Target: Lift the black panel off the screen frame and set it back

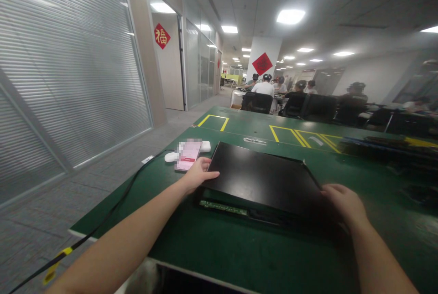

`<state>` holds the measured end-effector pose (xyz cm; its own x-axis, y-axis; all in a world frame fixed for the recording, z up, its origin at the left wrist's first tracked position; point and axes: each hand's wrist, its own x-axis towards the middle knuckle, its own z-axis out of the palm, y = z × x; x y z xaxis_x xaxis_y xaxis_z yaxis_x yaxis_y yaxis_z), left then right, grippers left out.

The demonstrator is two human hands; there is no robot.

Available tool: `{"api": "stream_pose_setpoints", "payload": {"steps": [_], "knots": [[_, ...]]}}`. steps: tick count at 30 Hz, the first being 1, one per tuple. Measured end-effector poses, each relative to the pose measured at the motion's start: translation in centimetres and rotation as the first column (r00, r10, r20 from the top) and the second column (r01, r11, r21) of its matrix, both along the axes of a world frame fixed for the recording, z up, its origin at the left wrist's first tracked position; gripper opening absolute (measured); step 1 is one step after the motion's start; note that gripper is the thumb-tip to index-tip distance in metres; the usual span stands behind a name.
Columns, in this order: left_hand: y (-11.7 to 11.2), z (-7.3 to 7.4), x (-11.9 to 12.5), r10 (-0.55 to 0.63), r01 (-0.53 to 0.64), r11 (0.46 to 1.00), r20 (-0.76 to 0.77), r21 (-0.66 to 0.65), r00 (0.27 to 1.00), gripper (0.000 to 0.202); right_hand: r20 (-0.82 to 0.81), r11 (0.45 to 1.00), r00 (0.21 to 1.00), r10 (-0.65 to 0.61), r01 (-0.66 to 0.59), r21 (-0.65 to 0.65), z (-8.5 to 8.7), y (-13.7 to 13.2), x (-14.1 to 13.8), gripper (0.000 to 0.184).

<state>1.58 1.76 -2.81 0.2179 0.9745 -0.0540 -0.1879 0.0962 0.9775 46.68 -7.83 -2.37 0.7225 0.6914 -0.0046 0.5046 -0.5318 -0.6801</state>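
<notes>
A flat black display panel is held by its two short sides above the green tabletop, its glossy face up. My left hand closes on the left edge, thumb lying on the top face. At the right edge my right hand grips with bent fingers; its fingertips are partly hidden and a little blurred. Along the panel's near edge shows a narrow green circuit board. Whether the panel's underside touches the table cannot be seen. Close to my left hand lies a phone with a lit pink screen.
The green table carries yellow tape outlines. White objects lie by the phone. A black cable runs over the left edge. Dark, blurred items lie at the right. Several people sit beyond, near black chairs.
</notes>
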Motion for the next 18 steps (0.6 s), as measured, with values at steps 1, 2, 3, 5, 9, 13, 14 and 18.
{"api": "stream_pose_setpoints", "payload": {"steps": [1, 2, 3, 5, 9, 13, 14, 18], "knots": [[-0.01, 0.02, 0.04, 0.001, -0.001, 1.000, 0.008, -0.006, 1.000, 0.071, 0.018, 1.000, 1.000, 0.003, -0.003, -0.006, 0.14, -0.03, -0.13, 0.030], [-0.02, 0.04, 0.08, 0.001, -0.001, 1.000, 0.018, -0.016, 1.000, 0.070, 0.034, 1.000, 0.999, 0.011, -0.011, -0.007, 0.24, -0.04, -0.25, 0.029], [-0.01, 0.08, 0.11, 0.003, -0.003, 1.000, 0.029, -0.028, 1.000, 0.068, 0.052, 1.000, 0.998, 0.022, -0.022, -0.005, 0.28, -0.05, -0.33, 0.029], [0.06, 0.12, 0.14, 0.019, -0.016, 0.999, 0.053, -0.049, 0.998, 0.060, 0.084, 0.999, 0.996, 0.039, -0.040, 0.002, 0.19, -0.01, -0.35, 0.027], [0.40, -0.02, 0.03, 0.057, -0.049, 0.995, 0.097, -0.087, 0.994, 0.041, 0.112, 0.999, 0.993, 0.047, -0.049, 0.018, -0.36, 0.15, -0.03, 0.027], [0.73, -0.34, -0.17, 0.055, -0.043, 0.993, 0.101, -0.113, 0.993, 0.048, 0.135, 0.998, 0.989, 0.059, -0.062, 0.020, -0.48, 0.20, -0.08, 0.027], [0.77, -0.39, -0.20, 0.049, -0.037, 0.992, 0.101, -0.117, 0.994, 0.052, 0.138, 0.998, 0.989, 0.060, -0.063, 0.012, -0.40, 0.18, -0.19, 0.028], [0.69, -0.34, -0.17, 0.000, 0.014, 0.993, 0.112, -0.120, 0.994, 0.059, 0.156, 0.997, 0.985, 0.073, -0.072, -0.016, -0.03, 0.03, -0.70, 0.028]]}}
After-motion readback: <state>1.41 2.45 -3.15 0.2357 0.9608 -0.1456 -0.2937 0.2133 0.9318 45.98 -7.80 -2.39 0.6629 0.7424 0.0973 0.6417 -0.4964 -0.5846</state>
